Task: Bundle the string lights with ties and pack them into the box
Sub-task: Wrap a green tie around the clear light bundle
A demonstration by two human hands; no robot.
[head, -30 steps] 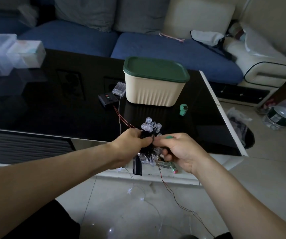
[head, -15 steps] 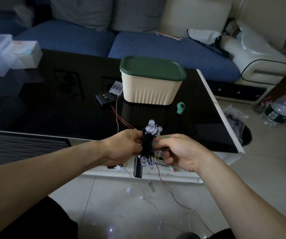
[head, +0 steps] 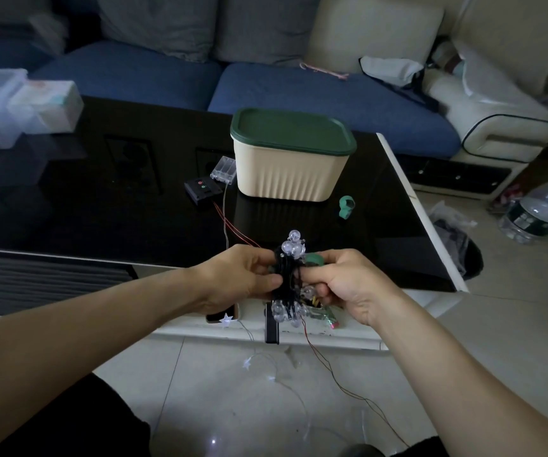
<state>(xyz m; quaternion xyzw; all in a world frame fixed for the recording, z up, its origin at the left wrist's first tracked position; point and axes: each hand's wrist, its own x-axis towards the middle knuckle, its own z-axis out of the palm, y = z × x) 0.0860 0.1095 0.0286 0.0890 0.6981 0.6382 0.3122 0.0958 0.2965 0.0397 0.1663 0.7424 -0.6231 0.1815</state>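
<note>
I see both hands meeting over the near edge of the desk (head: pixel 68 206); my left hand (head: pixel 239 278) has its fingers curled round the bundle of lights (head: pixel 287 278), thumb pressed to the black wire at its middle; my right hand (head: pixel 345 286) pinches the same bundle from the other side, and a green tie (head: pixel 314 258) shows just above its fingers, though I cannot tell how far it is wrapped; clear bulbs stick out above and below the grip; thin red wires (head: pixel 332 367) trail from the bundle down to the floor; the box (head: pixel 289 174) stands farther back on the desk, cream with its green lid (head: pixel 290 131) on; just left of it lie a clear battery case (head: pixel 223 168) and a black controller (head: pixel 201 189); a second tie (head: pixel 346 207) lies right of the box; a bottle (head: pixel 543 209) lies on the floor at far right.
</note>
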